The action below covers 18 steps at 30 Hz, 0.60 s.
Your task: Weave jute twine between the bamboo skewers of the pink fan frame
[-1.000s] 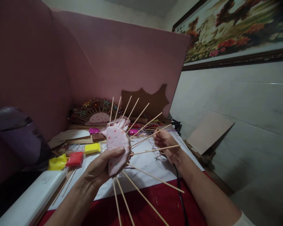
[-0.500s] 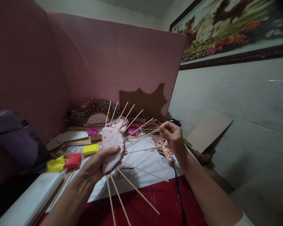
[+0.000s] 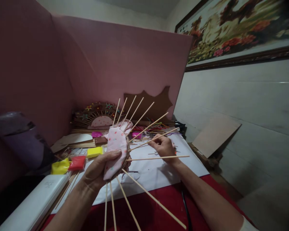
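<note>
In my left hand (image 3: 98,166) is a half-disc covered in pale pink dotted fabric (image 3: 114,141), my thumb on its front and the fingers mostly hidden behind it. Several thin wooden sticks (image 3: 142,116) fan out from its curved edge, up, right and down. My right hand (image 3: 164,147) is closed in a pinch at one wooden stick (image 3: 170,132) on the right side of the fan. That stick's far end extends beyond my fingers. Below the hand another stick (image 3: 163,157) of the fan crosses in front of my wrist.
A finished-looking fan with flowers (image 3: 101,112) stands at the back. Yellow packets (image 3: 94,151) and a red packet (image 3: 77,163) lie left, above a white case (image 3: 36,205). Brown cardboard (image 3: 151,104) leans on the pink panel. A black cord (image 3: 186,205) hangs over red cloth (image 3: 159,208).
My right hand has moved from the stick's outer end left and down, nearer the half-disc. The half-disc has shifted slightly right. The flower-patterned tool is now mostly hidden behind my right hand.
</note>
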Tool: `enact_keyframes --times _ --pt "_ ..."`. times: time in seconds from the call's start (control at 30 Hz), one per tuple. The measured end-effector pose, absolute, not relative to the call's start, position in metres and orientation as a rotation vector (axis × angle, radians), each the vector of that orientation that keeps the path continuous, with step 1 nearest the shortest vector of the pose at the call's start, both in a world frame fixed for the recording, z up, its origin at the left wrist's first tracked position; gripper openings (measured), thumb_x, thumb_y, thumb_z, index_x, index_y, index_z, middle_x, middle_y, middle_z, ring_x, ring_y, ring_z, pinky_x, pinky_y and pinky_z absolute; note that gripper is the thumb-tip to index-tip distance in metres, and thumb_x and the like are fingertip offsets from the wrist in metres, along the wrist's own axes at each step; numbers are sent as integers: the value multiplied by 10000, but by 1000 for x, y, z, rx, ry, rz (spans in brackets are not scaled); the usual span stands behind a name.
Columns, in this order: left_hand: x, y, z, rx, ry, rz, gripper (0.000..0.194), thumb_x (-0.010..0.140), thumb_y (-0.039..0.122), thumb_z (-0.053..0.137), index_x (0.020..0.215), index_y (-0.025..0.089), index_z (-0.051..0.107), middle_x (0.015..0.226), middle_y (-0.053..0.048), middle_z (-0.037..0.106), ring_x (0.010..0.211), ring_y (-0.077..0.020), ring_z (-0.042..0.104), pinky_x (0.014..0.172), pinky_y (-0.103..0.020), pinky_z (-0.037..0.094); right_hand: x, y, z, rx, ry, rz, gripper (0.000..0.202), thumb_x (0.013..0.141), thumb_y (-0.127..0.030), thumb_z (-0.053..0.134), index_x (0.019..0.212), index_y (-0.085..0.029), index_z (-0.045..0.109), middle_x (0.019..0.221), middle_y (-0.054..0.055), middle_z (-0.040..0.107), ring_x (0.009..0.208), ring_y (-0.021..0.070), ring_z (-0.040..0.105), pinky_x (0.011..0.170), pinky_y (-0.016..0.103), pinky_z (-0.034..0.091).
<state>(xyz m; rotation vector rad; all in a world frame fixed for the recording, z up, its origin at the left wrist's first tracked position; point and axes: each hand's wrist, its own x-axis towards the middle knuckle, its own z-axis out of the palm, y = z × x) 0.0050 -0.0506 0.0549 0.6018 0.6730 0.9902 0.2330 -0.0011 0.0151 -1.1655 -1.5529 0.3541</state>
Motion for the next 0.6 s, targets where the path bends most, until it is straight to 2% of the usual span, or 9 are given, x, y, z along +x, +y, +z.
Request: enact_keyframes --times 0.17,0.4,0.6 --pt "6 -54 53 599 606 1022 152 641 84 630 790 57 643 673 -103 694 544 -179 639 557 -287 557 213 -17 6 -1322 -1866 123 183 728 -272 636 594 -191 542 576 -19 583 540 118 500 545 242 321" --pt "8 -57 52 585 633 1069 142 642 83 630 781 58 640 646 -86 687 525 -181 634 524 -295 553 204 -28 11 -1404 -1957 106 206 740 -305 637 592 -196 545 570 -24 594 531 117 505 517 238 277" --pt "10 -57 54 587 657 1044 110 677 86 611 781 62 636 647 -97 693 538 -185 645 536 -281 551 211 -18 4 -1377 -1865 91 194 758 -319 613 624 -194 551 584 -21 589 535 118 506 530 237 304"
